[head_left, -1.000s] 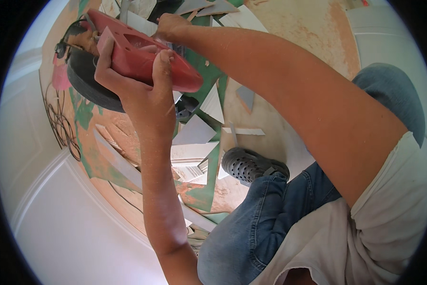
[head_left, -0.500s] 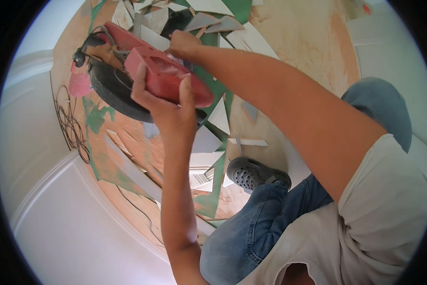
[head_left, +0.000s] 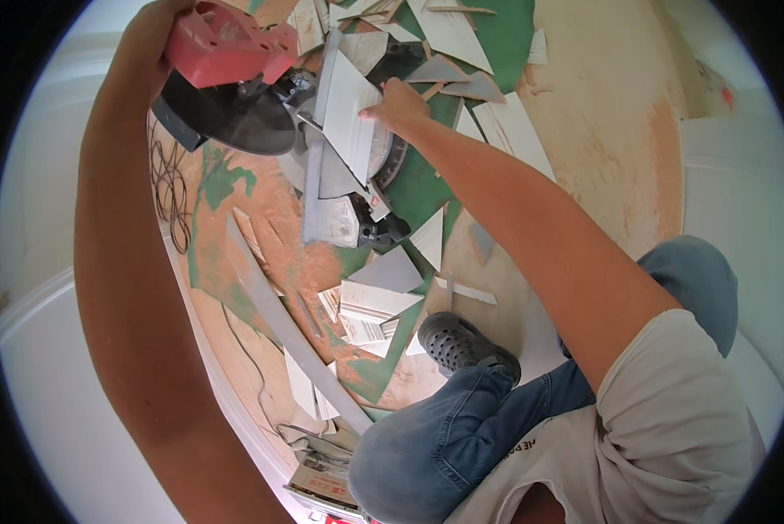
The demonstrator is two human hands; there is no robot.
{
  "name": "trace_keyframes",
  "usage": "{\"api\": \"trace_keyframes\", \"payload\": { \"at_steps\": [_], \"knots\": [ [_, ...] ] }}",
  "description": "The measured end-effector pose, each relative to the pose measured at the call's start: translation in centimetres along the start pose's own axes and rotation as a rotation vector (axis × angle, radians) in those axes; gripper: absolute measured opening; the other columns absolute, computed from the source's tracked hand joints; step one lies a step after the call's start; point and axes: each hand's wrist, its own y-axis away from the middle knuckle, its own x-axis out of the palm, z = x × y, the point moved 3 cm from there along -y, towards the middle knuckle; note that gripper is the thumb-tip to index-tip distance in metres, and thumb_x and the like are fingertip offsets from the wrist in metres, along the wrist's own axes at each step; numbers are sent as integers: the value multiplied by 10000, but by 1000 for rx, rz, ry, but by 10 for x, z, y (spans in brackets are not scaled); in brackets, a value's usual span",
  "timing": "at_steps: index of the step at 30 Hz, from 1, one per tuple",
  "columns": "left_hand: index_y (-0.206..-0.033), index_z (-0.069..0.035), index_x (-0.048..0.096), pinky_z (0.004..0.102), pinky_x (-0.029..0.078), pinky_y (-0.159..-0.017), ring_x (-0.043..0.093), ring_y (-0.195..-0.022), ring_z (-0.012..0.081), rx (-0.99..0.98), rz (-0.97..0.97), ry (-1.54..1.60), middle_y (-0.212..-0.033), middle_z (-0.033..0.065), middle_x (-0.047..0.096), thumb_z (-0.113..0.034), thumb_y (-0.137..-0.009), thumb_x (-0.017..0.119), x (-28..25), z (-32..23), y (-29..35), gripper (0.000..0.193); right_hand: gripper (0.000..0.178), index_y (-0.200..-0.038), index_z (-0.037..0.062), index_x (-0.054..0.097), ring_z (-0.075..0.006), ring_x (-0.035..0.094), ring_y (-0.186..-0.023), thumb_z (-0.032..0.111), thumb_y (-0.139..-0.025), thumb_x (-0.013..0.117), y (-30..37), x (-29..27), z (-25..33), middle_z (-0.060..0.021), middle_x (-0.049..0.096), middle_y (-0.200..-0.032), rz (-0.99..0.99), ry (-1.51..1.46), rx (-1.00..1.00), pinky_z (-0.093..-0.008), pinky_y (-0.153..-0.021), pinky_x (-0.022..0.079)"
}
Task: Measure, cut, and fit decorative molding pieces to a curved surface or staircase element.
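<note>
My left hand (head_left: 152, 35) grips the red handle (head_left: 222, 44) of a mitre saw at the top left, above its black blade guard (head_left: 235, 118). My right hand (head_left: 398, 102) reaches forward and presses its fingers on a white strip of trim (head_left: 350, 109) that lies on the saw's table (head_left: 331, 188). The hand rests flat on the strip and does not close around it.
Many white and grey offcuts (head_left: 383, 288) litter the green and sawdust-covered floor (head_left: 584, 113). A long grey moulding (head_left: 287, 332) lies diagonally at the left. A black cable (head_left: 169, 188) coils beside the saw. My knee in jeans (head_left: 427, 445) and dark shoe (head_left: 462, 345) are below.
The saw's red handle has moved up and to the left with my left hand, out toward the frame's top edge. My right hand now shows clearly on the white strip.
</note>
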Motion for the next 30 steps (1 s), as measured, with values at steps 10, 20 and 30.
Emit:
{"api": "trace_keyframes", "payload": {
  "at_steps": [10,20,30],
  "knots": [
    [-1279,9,660,325,539,-906,679,-956,183,-46,25,-290,-1067,86,711,-304,-1004,560,-23,-11,-41,428,670,-1237,32,609,-345,620,-1211,411,-753,875,15,0,11,-181,602,-1272,-159,112,-144,-439,-977,538],
    [-1262,24,664,278,555,-772,660,-836,146,-7,75,-332,-990,78,695,-269,-1016,545,-24,-15,-44,401,531,-1186,27,610,-374,583,-1160,242,-774,868,35,23,25,-193,560,-1202,-433,76,-212,-441,-934,547],
    [-1177,27,676,321,576,-725,670,-799,171,-29,-36,-322,-959,87,690,-258,-1034,533,-15,-13,-51,348,452,-1254,48,633,-238,709,-894,103,-832,785,0,-11,-18,-104,719,-993,-245,-719,-149,-361,-787,558]
  ]
}}
